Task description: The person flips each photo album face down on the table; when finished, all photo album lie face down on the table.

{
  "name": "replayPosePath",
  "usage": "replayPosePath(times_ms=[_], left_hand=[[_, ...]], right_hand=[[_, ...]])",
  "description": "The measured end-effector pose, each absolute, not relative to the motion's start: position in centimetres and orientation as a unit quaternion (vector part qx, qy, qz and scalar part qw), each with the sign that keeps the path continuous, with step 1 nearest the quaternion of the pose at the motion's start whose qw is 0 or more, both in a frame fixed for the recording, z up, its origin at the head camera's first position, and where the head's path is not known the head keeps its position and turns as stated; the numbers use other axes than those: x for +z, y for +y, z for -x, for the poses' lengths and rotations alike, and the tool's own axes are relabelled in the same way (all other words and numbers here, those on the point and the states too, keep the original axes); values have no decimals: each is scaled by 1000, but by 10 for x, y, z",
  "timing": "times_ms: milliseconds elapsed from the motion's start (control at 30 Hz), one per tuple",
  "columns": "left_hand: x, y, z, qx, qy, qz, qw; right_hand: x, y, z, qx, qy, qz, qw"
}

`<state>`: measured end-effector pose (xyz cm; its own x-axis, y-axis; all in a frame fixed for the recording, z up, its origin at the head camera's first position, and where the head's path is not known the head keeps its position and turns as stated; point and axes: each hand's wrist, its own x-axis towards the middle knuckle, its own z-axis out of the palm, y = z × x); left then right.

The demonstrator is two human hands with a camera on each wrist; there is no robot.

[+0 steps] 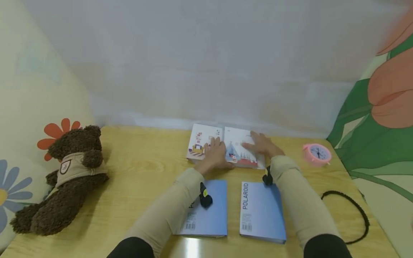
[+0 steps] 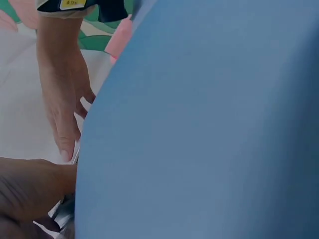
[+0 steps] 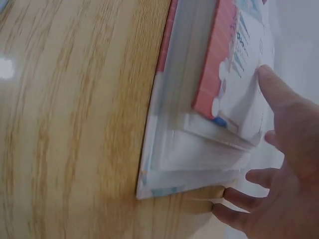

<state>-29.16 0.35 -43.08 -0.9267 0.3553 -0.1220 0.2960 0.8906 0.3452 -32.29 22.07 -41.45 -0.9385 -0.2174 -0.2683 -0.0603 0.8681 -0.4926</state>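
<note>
Both hands are lying flat and relaxed, grasping nothing: the left hand [image 1: 215, 153] is pressing the open picture book [image 1: 238, 142], the right hand [image 1: 262, 145] resting beside it on the opposite page.

Beige sleeves, black upper sleeves, black wrist cameras.

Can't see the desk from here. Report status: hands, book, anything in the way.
Left hand and right hand flat on the open picture book, fingers straight. Book lies open at the table's far edge. Two blue albums under the forearms.
</note>
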Motion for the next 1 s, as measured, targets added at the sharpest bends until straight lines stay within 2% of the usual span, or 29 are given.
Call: replayPosePath(times_ms=[133,333,467,800,1000], left_hand=[[-429,9,291,166,968,-172,72],[-429,11,279,173,964,-183,82],[-428,7,266,196,958,-196,80],[-419,1,248,216,954,-201,55],[-424,0,241,307,927,-205,69]], right_hand=[[-413,223,320,-238,956,85,146],[-414,225,311,-244,951,88,166],[-418,224,299,-228,957,97,151],[-412,217,272,-261,953,61,139],[-417,216,261,-305,941,38,144]])
